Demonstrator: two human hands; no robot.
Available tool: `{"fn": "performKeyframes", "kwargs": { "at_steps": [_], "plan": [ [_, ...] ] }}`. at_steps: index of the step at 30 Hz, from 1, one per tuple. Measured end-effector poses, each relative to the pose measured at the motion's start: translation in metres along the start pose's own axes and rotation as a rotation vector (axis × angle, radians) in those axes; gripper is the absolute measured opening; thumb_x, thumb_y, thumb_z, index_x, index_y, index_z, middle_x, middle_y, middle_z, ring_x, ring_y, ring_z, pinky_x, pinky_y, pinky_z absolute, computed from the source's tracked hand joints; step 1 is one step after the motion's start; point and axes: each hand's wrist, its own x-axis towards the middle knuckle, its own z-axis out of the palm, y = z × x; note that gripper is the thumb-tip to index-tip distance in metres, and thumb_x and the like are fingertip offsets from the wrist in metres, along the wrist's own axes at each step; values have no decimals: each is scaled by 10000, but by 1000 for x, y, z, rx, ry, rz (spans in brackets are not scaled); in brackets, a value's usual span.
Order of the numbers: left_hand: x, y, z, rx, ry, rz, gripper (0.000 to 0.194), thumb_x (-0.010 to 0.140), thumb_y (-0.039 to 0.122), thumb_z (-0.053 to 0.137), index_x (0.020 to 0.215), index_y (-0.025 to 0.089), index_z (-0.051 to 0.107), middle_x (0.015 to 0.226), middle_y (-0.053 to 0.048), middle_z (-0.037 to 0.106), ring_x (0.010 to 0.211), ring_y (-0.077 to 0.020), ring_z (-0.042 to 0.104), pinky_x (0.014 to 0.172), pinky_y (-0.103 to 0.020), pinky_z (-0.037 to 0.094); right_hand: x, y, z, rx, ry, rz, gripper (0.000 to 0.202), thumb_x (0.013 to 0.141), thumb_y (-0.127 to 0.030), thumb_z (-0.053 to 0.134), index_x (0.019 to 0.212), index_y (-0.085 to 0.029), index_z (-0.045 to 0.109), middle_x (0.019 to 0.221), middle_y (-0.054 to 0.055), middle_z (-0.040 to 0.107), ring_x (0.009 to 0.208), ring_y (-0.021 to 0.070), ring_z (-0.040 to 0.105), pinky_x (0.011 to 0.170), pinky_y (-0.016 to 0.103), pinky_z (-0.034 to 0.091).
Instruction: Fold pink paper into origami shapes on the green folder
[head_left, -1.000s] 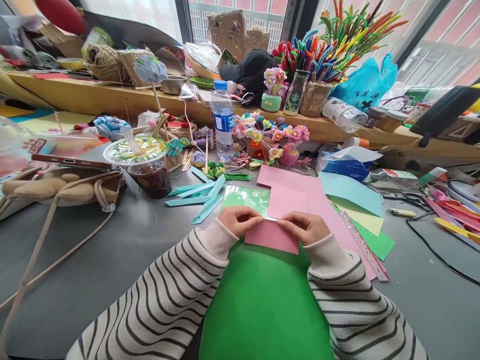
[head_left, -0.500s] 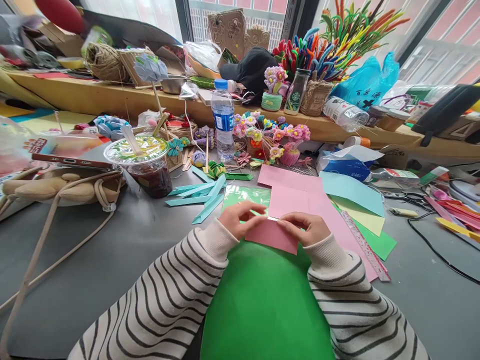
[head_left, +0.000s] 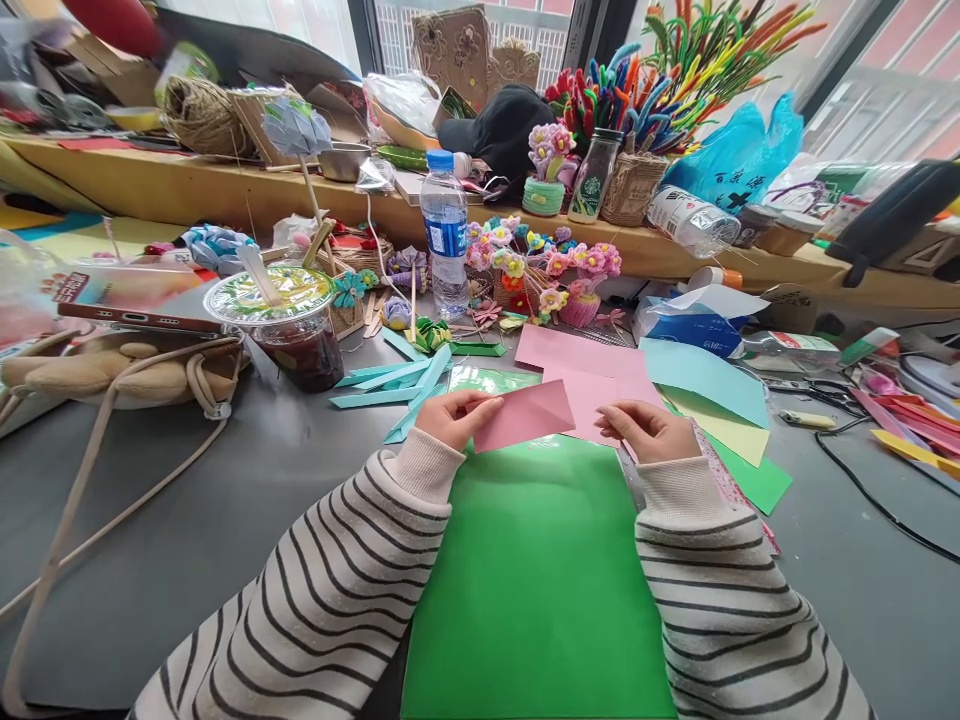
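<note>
My left hand [head_left: 456,418] pinches the left end of a small rectangle of pink paper [head_left: 525,413], raised and tilted above the green sheet. To its right, apart from that paper, my right hand [head_left: 649,430] has thumb and fingertips pressed together. Whether anything thin is between them I cannot make out. A large green sheet [head_left: 540,580] lies between my forearms. Behind my hands lie larger pink sheets [head_left: 581,350], and a clear ruler [head_left: 724,475] is partly hidden by my right hand and sleeve.
Light blue folded paper strips [head_left: 405,385] lie left of the pink sheets. A lidded drink cup [head_left: 296,345], a water bottle [head_left: 446,240] and crocheted flowers [head_left: 555,265] stand behind. At right are blue paper [head_left: 705,380], scissors [head_left: 821,392] and a black cable [head_left: 874,490].
My hands have moved apart. The pink rectangle has lifted and turned in my left hand, while my right hand has let go of it and shifted right.
</note>
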Motion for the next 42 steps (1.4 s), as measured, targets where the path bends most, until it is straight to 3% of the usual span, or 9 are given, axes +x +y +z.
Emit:
{"fn": "performKeyframes", "kwargs": {
  "at_steps": [3,6,8,12,14,16,24,34,42],
  "plan": [
    [-1,1,0,-38,3,-16,328,594,423,583,722,127,642,649,-23,620,616,-132,542,556,-213,423,-5,-7,8,91,-146,-6,283,664,-419,533,695,-148,609,619,39,630,557,126,579,558,245,474],
    [-3,0,3,24,-31,51,309,651,407,539,743,129,634,675,-36,631,637,-144,567,574,-231,452,-12,-13,16,60,-203,-22,244,653,-388,559,628,-149,600,550,19,605,506,108,552,518,219,454],
    [-5,-2,6,161,8,227,315,673,394,527,822,132,618,757,-56,637,702,-160,576,634,-263,466,-15,-15,19,22,-225,-27,238,664,-379,552,617,-149,592,534,15,594,486,104,536,507,219,443],
    [-5,-2,9,530,134,727,477,637,415,579,1013,125,541,956,-107,597,905,-222,522,824,-362,399,-16,-15,20,-18,-259,-46,242,678,-383,536,616,-153,581,528,13,585,485,107,531,512,224,434],
    [-7,-1,11,625,98,854,536,638,444,568,1056,115,507,989,-119,581,932,-236,506,845,-381,384,-16,-14,22,-14,-242,-63,255,676,-392,534,585,-156,569,502,7,572,462,104,521,492,220,424],
    [-8,0,13,664,49,884,582,643,470,549,1089,104,475,978,-123,579,902,-233,515,816,-375,405,-16,-14,23,-8,-225,-78,260,672,-397,536,572,-159,562,486,1,563,445,101,512,476,218,414],
    [-15,0,14,603,-28,801,617,637,459,545,1096,55,459,934,-139,573,843,-213,538,736,-314,457,-17,-18,26,136,-219,-72,245,663,-392,548,581,-162,556,474,-13,540,440,93,497,468,213,419],
    [-21,14,17,205,-259,380,569,601,414,593,1074,114,489,945,-101,602,788,-184,568,692,-297,484,-20,-15,30,217,-304,-120,267,590,-435,597,631,-176,544,583,-3,536,561,120,501,556,252,426],
    [-22,15,18,-82,-442,164,537,617,364,599,1070,91,505,978,-117,591,824,-209,569,730,-320,472,-21,-19,31,210,-326,-124,220,652,-398,552,616,-181,565,568,-10,549,539,110,503,550,234,415]
  ]
}}
